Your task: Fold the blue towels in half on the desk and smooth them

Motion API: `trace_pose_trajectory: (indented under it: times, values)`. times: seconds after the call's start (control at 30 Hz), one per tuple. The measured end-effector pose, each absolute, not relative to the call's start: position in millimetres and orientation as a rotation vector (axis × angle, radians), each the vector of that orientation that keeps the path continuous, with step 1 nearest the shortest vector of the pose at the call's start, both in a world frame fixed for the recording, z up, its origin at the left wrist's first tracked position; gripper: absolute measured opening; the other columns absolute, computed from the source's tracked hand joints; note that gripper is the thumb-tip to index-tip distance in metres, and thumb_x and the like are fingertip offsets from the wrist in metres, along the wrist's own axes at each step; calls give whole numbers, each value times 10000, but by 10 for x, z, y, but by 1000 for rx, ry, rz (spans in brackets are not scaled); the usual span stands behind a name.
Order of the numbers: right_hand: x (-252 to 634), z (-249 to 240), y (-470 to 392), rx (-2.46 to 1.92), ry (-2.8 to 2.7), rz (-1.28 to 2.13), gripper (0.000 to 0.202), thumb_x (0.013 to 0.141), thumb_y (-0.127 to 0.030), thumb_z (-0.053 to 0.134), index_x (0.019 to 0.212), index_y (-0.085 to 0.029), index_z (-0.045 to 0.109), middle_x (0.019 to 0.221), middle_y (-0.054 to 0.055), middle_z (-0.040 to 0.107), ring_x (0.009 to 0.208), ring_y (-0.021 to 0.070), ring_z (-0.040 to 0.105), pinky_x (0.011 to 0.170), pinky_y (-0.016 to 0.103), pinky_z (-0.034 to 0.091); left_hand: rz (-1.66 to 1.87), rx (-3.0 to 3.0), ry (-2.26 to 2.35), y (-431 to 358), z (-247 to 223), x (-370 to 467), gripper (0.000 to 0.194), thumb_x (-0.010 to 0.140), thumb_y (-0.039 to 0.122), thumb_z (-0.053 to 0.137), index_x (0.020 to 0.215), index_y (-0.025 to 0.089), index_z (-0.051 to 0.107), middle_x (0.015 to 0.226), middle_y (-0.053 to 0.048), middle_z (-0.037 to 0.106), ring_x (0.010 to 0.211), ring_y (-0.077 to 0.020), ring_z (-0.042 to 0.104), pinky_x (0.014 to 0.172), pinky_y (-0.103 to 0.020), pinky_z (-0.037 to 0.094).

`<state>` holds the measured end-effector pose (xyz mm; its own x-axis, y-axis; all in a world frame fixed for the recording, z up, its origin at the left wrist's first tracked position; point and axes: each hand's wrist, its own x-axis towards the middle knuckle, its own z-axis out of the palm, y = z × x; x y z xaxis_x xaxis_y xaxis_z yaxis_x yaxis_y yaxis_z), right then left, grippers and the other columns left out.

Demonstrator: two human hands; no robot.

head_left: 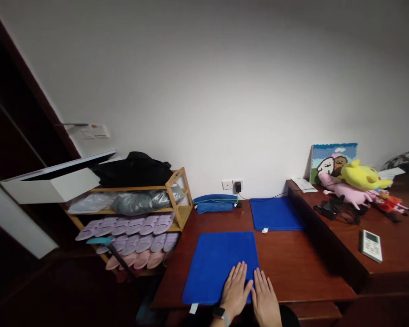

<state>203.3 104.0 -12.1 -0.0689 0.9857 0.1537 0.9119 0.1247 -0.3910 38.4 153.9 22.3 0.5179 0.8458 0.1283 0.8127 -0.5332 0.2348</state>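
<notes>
A blue cloth point(218, 259) lies spread flat on the reddish-brown wooden table point(293, 263), a white tag at its near left corner. My left hand point(236, 288) rests flat on the cloth's near right part, fingers stretched out, with a watch on the wrist. Beside it, my right hand point(265, 295) lies flat at the cloth's right edge, fingers straight and partly over bare wood. Neither hand grips anything. Farther back on the right is a second blue cloth point(276, 213), folded flat with a white tag.
Rolled blue cloths point(215, 204) lie by the wall near a plugged-in black adapter point(238, 186). At left stands a shoe rack point(177, 195) with slippers and a black bag. A raised surface at right holds plush toys point(361, 175), cables and a white calculator-like device point(371, 246).
</notes>
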Motion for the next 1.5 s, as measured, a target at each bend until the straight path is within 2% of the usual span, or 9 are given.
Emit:
trace_pose_trajectory:
  times: [0.13,0.33,0.47,0.7,0.9,1.0,1.2,1.3,1.5]
  values:
    - [2010,-49,1022,-1893,-1998,266,660,1031,-515,213,1581,-175,347,1661,32,261,1548,262,238,1287,469,225,336,2522,1688,1566,152,-280,656,1057,539,269,1633,256,132,1682,-33,243,1555,-242,240,1276,-492,281]
    - [2010,10,997,-1939,-2015,298,629,1026,-468,226,1588,-204,330,1662,4,249,1552,235,228,1282,476,225,326,2381,2057,1507,72,-1343,688,1044,578,287,1628,228,192,1665,-77,300,1534,-257,290,1252,-502,305]
    - [1994,82,1024,-2023,-2022,329,645,1017,-460,212,1590,-187,321,1662,3,259,1553,228,227,1280,462,218,394,2402,2067,1367,-19,-1558,688,1046,562,294,1631,211,202,1670,-76,290,1540,-245,273,1253,-474,306]
    - [1906,468,1628,-2063,-2034,351,673,1020,-461,124,1614,-162,229,1688,-5,198,1570,217,165,1281,424,175,449,2372,2086,1329,-75,-1510,701,1038,567,310,1624,186,253,1668,-88,300,1537,-256,286,1253,-478,313]
    - [1948,395,2006,-2106,-2012,399,694,1013,-468,154,1608,-120,233,1691,43,195,1573,223,154,1285,433,138,501,2393,2070,1337,26,-1493,757,1025,563,351,1650,258,52,1688,-48,254,1536,-290,279,1256,-531,306]
    - [1964,294,2009,-2083,-1989,394,691,1012,-473,160,1609,-133,235,1691,39,194,1574,216,152,1287,434,129,543,2444,2002,1454,201,-1153,751,1039,536,343,1642,294,-34,1701,-14,208,1546,-263,260,1269,-502,300]
    - [1973,274,2005,-2078,-2025,383,681,1010,-430,177,1604,-103,235,1688,60,199,1575,220,147,1287,427,131,432,2626,1510,1899,417,135,658,1064,499,252,1646,223,117,1698,-52,225,1560,-239,231,1272,-473,289]
    - [1979,251,2019,-2068,-2064,361,666,1007,-406,190,1602,-112,248,1688,58,192,1575,220,143,1287,425,121,385,2572,1463,2031,359,490,633,1067,484,175,1633,202,210,1681,-62,272,1555,-236,246,1275,-479,277]
    - [1962,263,2016,-2098,-2022,372,674,1013,-428,147,1609,-124,221,1692,35,189,1575,211,143,1288,419,130,369,2476,1675,2111,216,-150,663,1049,562,206,1628,241,237,1672,-50,277,1548,-238,260,1276,-487,275]
